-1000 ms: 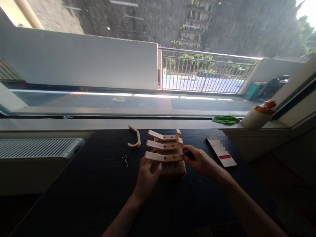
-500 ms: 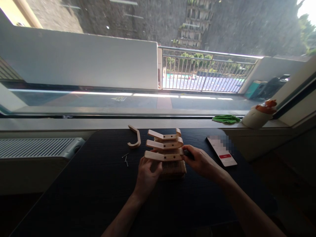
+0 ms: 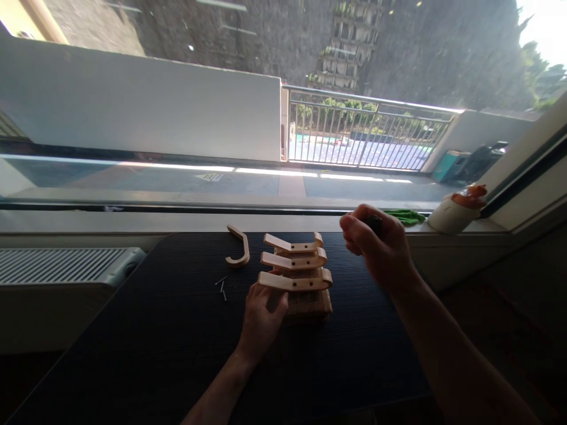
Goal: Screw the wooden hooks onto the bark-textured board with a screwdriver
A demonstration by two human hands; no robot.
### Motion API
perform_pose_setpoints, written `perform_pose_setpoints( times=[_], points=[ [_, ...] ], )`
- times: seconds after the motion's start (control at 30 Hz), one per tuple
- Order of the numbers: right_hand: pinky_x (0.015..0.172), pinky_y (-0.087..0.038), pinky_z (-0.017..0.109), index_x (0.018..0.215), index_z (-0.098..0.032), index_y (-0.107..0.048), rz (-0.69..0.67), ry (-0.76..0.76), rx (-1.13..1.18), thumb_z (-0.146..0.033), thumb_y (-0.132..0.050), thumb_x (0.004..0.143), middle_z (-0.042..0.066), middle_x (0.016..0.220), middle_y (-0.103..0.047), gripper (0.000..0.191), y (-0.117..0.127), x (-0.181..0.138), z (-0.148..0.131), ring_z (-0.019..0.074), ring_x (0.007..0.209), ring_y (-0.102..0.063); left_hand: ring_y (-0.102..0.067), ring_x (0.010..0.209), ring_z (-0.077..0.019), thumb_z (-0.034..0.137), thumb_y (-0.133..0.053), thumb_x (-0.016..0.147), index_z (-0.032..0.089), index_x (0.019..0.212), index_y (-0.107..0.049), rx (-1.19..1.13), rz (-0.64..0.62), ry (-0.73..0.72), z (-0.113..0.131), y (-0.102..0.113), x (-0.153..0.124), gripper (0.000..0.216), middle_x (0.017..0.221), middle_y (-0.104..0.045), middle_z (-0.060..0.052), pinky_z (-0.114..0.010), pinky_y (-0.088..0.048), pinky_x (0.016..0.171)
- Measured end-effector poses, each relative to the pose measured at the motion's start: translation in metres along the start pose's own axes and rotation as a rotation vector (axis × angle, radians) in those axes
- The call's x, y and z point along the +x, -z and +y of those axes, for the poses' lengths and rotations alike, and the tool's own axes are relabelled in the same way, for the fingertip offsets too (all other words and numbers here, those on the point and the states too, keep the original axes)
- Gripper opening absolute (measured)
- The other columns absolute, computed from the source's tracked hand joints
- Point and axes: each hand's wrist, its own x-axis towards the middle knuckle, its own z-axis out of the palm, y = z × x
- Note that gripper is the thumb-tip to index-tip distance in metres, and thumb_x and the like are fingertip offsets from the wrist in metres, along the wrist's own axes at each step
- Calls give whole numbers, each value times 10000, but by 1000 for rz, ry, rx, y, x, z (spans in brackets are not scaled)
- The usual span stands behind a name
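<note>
A wooden rack (image 3: 296, 277) with three curved hooks fixed across a board lies in the middle of the black table (image 3: 177, 342). My left hand (image 3: 261, 313) rests on its near left end, fingers curled against the nearest hook. My right hand (image 3: 376, 245) is raised above the table to the right of the rack, closed in a fist round a small dark tool whose tip shows at the top. A loose curved wooden hook (image 3: 237, 245) lies to the left of the rack. Several small screws (image 3: 221, 286) lie near it.
A radiator (image 3: 66, 265) runs along the left below the sill. On the window sill at the right sit a green cloth (image 3: 405, 216) and a white pot (image 3: 452, 215) with something orange on top. The window looks out on a road and a railing.
My right hand has lifted from the rack's right end up and to the right, still closed on the dark tool. It now hides the phone that lay on the table. The left hand stays put.
</note>
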Motion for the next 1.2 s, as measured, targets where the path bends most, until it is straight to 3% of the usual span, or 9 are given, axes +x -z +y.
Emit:
perform_pose_setpoints(
  times=[0.17, 0.3, 0.53, 0.83, 1.2],
  points=[
    [391, -241, 209, 515, -193, -353, -122, -164, 459, -381, -507, 771, -58, 474, -332, 353, -51, 2, 22, 59, 418, -271, -421, 1160, -227, 271, -538, 773, 235, 1124, -541, -20, 9, 9, -1, 0, 0, 353, 1228, -508, -39, -382, -340, 1000],
    [416, -270, 208, 486, -184, -345, -177, -270, 534, -341, -362, 819, -42, 471, -348, 368, -74, -4, 43, 64, 426, -308, -443, 1140, -232, 265, -544, 763, 227, 1119, -544, -38, 19, 16, -3, 0, -1, 358, 1212, -519, -48, -388, -342, 993],
    [435, -304, 204, 550, -176, -437, -205, -375, 527, -279, -397, 765, -42, 514, -405, 242, -83, -8, 60, 70, 439, -340, -455, 1120, -239, 252, -544, 757, 236, 1109, -543, -44, 23, 8, -2, 0, -1, 353, 1172, -540, -45, -391, -358, 970],
    [416, -263, 210, 507, -180, -399, -123, -340, 510, -269, -381, 772, -47, 460, -377, 280, -94, -14, 68, 71, 417, -336, -454, 1112, -240, 241, -531, 761, 227, 1092, -547, -17, 29, -4, -2, 0, 0, 332, 1156, -540, -50, -392, -355, 969],
    [424, -270, 210, 493, -178, -376, -146, -324, 556, -223, -373, 757, -45, 480, -384, 268, -94, -15, 73, 63, 418, -321, -452, 1110, -233, 234, -534, 758, 231, 1092, -548, -8, 16, -13, -1, 1, 0, 335, 1161, -544, -38, -380, -354, 968]
  ],
)
